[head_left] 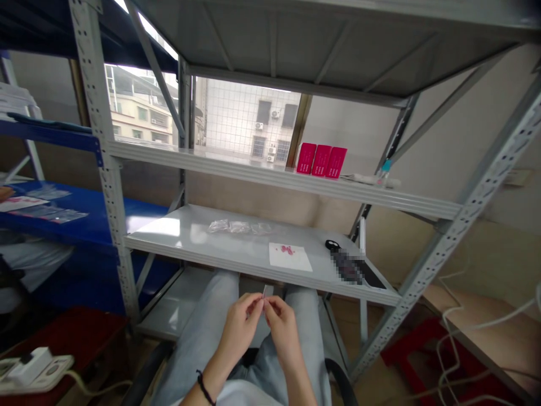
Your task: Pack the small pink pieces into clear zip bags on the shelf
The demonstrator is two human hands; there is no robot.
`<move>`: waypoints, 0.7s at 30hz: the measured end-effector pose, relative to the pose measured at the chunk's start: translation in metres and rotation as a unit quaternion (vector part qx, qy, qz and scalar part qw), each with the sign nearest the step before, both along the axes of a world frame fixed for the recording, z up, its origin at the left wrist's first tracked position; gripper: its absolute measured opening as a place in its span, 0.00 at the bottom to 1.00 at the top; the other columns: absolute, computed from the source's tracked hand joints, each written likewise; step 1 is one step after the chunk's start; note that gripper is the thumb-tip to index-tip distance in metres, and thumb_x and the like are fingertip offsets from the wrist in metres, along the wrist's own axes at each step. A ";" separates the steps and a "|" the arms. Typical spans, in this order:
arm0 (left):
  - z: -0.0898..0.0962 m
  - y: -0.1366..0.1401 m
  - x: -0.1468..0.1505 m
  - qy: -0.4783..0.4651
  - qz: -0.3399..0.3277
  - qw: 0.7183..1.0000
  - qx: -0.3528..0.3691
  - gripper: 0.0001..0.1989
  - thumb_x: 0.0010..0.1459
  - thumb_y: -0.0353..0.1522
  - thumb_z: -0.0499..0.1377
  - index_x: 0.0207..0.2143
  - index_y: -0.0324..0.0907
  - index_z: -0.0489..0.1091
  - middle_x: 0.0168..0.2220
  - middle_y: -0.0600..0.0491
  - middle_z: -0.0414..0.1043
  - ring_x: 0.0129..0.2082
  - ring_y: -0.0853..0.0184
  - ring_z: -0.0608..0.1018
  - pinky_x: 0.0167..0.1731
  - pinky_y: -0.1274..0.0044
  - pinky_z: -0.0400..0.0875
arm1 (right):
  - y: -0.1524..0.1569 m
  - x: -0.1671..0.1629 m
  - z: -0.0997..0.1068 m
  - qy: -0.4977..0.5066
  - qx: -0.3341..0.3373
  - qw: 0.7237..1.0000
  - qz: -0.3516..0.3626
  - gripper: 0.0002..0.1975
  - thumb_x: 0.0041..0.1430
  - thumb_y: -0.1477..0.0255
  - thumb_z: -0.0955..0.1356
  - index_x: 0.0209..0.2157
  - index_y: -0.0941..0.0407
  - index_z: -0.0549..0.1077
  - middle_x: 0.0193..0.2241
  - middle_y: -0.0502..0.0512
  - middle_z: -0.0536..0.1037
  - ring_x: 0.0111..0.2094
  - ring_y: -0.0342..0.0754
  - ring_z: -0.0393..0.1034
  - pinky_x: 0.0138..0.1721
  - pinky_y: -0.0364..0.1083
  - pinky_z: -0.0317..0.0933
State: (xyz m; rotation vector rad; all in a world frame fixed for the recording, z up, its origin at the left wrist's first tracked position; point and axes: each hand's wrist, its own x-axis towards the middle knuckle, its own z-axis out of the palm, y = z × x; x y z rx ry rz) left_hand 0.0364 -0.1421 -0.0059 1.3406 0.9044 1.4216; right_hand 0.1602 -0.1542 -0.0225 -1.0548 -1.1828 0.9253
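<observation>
Pinching a small piece, possibly a clear bag [267,291], at six o'clock with nearly closed left hand [242,317] and right hand [280,319]. Looks partway along, with three packets [240,226] laid on the shelf [194,239] at eleven and pink pieces [287,250] loose on white paper [296,261] at one.

Both forearms [297,369] are angled inward above the thighs [310,321], and look, the left grip [242,317] and the right grip [282,318] are held close together, thumbs and index fingers [250,299] pinched, backs turned upward!
</observation>
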 end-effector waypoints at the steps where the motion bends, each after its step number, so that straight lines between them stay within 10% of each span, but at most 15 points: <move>1: -0.002 -0.001 0.002 0.016 0.004 1.000 0.007 0.07 0.51 0.36 0.67 0.35 0.47 0.81 0.36 0.46 0.79 0.35 0.57 0.77 0.38 0.74 0.70 | 0.000 0.000 -0.001 -0.010 0.009 1.000 0.000 0.11 0.58 0.63 0.69 0.33 0.57 0.77 0.26 0.52 0.76 0.30 0.47 0.68 0.31 0.43 0.60; 8: -0.010 0.006 0.000 0.048 0.006 0.999 0.001 0.06 0.53 0.38 0.65 0.30 0.47 0.80 0.31 0.47 0.79 0.32 0.57 0.78 0.33 0.75 0.71 | 0.004 0.000 -0.007 -0.165 0.060 0.984 -0.036 0.11 0.61 0.65 0.67 0.28 0.55 0.75 0.24 0.49 0.72 0.26 0.45 0.63 0.29 0.42 0.54; 15: -0.016 0.022 -0.002 0.106 0.004 0.994 0.017 0.11 0.57 0.38 0.61 0.25 0.45 0.76 0.24 0.51 0.73 0.25 0.63 0.74 0.28 0.76 0.63 | 0.017 0.000 -0.015 -0.118 0.003 0.993 0.005 0.12 0.61 0.65 0.66 0.26 0.56 0.75 0.22 0.47 0.70 0.25 0.44 0.61 0.28 0.42 0.52; 21: -0.031 0.039 0.002 0.448 0.090 0.879 0.137 0.14 0.64 0.27 0.47 0.29 0.43 0.68 0.30 0.50 0.71 0.32 0.62 0.74 0.32 0.75 0.62 | 0.036 -0.003 -0.037 -0.223 0.010 0.967 -0.121 0.13 0.62 0.69 0.63 0.23 0.55 0.68 0.22 0.48 0.68 0.26 0.46 0.61 0.29 0.43 0.51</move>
